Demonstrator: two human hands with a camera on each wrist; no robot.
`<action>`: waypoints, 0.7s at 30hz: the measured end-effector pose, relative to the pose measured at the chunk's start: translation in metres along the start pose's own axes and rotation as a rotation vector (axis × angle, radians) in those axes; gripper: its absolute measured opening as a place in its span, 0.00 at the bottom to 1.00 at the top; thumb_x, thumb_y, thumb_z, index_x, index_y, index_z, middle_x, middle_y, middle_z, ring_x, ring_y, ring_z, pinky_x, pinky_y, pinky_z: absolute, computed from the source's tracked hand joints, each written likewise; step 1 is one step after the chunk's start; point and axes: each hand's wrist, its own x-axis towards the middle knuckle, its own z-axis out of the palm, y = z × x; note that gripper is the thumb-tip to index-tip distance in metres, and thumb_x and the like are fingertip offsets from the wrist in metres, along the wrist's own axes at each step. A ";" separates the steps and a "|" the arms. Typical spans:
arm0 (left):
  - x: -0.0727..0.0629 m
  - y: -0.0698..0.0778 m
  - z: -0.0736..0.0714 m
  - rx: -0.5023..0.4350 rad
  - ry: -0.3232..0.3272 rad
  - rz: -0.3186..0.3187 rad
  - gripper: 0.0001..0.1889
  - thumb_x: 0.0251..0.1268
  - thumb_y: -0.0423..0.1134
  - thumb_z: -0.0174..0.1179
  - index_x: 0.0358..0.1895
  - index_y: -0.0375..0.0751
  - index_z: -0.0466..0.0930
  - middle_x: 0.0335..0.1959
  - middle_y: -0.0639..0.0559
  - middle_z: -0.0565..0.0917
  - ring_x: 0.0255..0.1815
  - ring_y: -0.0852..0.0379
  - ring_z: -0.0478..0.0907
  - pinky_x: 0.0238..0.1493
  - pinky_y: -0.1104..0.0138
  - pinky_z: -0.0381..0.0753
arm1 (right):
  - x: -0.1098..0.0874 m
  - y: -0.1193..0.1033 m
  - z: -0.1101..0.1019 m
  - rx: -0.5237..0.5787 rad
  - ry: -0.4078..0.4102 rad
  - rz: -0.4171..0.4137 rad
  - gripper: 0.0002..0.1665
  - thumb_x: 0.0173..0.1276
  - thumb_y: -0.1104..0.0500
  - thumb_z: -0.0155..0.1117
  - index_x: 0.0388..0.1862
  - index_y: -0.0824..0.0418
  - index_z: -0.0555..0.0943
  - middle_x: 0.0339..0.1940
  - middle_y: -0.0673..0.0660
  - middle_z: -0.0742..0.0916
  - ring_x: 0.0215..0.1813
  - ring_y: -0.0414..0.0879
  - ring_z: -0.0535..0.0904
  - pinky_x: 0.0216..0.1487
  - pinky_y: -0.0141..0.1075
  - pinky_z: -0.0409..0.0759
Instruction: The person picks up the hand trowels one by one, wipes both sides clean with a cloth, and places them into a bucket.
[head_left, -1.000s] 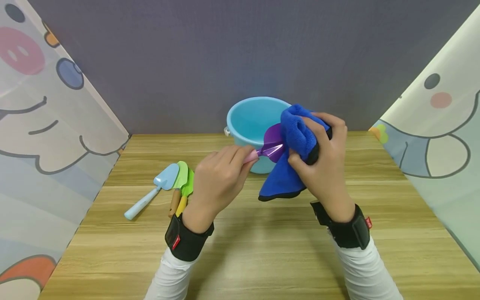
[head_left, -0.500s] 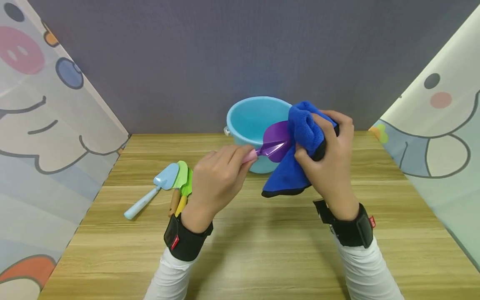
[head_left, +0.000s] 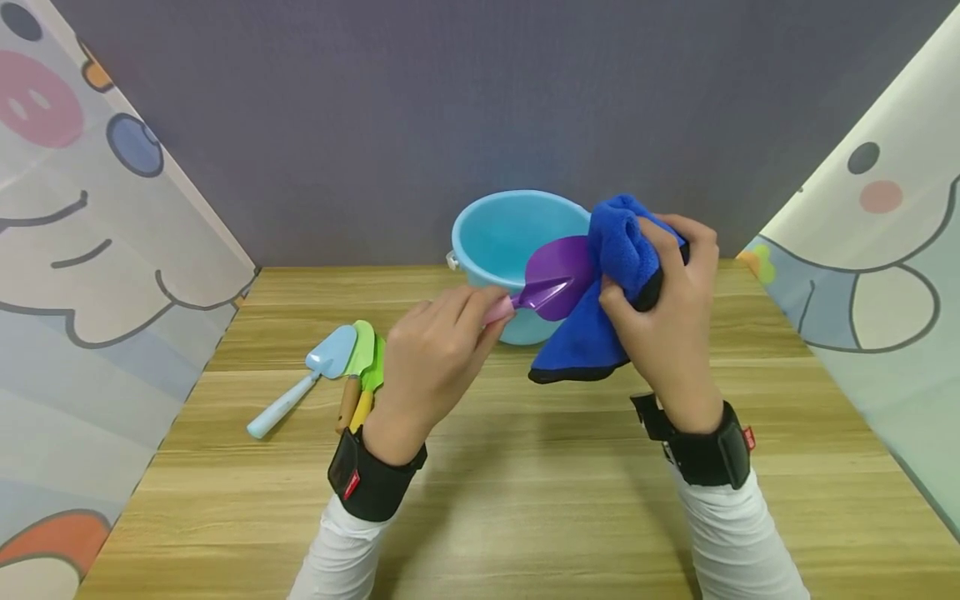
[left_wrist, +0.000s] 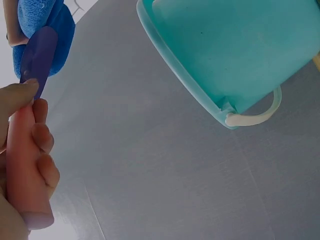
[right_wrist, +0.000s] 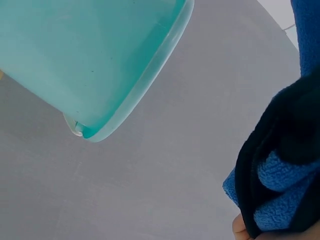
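My left hand (head_left: 442,358) grips the pink handle of a small purple trowel (head_left: 557,275), its blade pointing right. In the left wrist view the fingers wrap round the handle (left_wrist: 27,170) with the thumb near its neck. Bunched in my right hand (head_left: 675,325) is a blue cloth (head_left: 581,337) with black edging, folded over the blade's tip, which it hides. A corner of the cloth hangs below. The right wrist view shows mostly folds of the cloth (right_wrist: 285,175) and a bit of a finger. Both hands are above the table, in front of a light blue bucket (head_left: 487,229).
Left of my left hand, a light blue trowel (head_left: 330,354), a green trowel with a brown handle (head_left: 362,346) and a green one with a yellow handle (head_left: 371,379) lie on the wooden table (head_left: 525,517). A grey panel (head_left: 375,125) stands behind the bucket.
My right hand and the cloth have moved right and slightly up, away from the handle, uncovering more of the purple blade. The left hand has stayed nearly in place.
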 end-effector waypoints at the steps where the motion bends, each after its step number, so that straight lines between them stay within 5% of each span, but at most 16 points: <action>1: 0.000 0.000 0.000 0.001 -0.004 -0.003 0.12 0.74 0.46 0.61 0.46 0.41 0.84 0.33 0.51 0.87 0.27 0.55 0.83 0.23 0.66 0.76 | 0.000 0.000 0.000 0.000 0.002 0.003 0.31 0.61 0.52 0.65 0.65 0.56 0.78 0.66 0.70 0.71 0.72 0.58 0.64 0.70 0.58 0.64; 12: 0.001 -0.001 0.000 -0.008 0.003 -0.035 0.12 0.70 0.46 0.65 0.45 0.41 0.82 0.32 0.51 0.87 0.21 0.56 0.78 0.19 0.67 0.74 | 0.002 0.002 0.001 0.005 0.017 0.028 0.32 0.59 0.55 0.66 0.65 0.53 0.79 0.66 0.66 0.72 0.72 0.55 0.66 0.71 0.58 0.63; 21: 0.000 -0.005 0.001 -0.036 -0.012 -0.134 0.16 0.63 0.45 0.72 0.44 0.38 0.81 0.28 0.50 0.85 0.21 0.57 0.81 0.20 0.65 0.78 | 0.002 0.005 -0.001 0.025 0.082 0.008 0.32 0.58 0.49 0.65 0.64 0.52 0.79 0.66 0.68 0.73 0.72 0.52 0.65 0.70 0.55 0.64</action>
